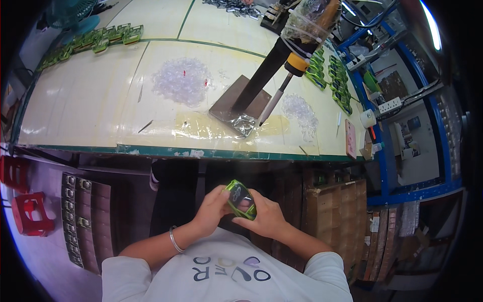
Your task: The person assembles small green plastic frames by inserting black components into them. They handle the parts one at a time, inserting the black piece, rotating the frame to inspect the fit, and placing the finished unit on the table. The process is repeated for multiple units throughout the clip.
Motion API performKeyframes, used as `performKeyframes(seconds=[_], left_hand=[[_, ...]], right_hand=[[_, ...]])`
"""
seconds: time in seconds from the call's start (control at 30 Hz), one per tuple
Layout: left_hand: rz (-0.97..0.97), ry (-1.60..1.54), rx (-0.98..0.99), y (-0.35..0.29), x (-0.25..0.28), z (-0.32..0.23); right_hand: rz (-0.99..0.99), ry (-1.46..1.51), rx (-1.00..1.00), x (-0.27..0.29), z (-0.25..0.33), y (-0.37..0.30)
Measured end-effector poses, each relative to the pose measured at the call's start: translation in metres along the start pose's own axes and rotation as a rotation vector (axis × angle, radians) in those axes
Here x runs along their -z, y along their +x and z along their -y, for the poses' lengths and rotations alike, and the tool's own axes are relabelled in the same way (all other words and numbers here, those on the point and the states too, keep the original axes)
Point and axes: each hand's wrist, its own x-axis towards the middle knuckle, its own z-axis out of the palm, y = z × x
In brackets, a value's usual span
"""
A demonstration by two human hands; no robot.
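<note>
Both my left hand (211, 211) and right hand (266, 219) grip closed round the green casing (240, 200), off the counter (90, 100) — a slip could drop it floorward.

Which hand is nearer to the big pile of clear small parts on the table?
Left. The left hand is below the clear pile, slightly right; the right hand is farther right. Both hold a green part.

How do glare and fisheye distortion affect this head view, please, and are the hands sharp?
Head view: the worktable's front edge bows with fisheye distortion; glare sits on the clear film; corners fall black; left hand and right hand gripping the green part are slightly soft.
</note>
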Motion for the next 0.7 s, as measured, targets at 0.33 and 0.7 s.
performKeyframes(seconds=[0.33, 0.7], left_hand=[[-0.145, -0.078, 0.034, -0.011, 0.013, -0.008], [-0.165, -0.038, 0.09, -0.011, 0.014, 0.003]], right_hand=[[-0.843, 0.107, -0.143, 0.084, -0.127, 0.059], [-0.659, -0.145, -0.252, 0.097, -0.137, 0.081]])
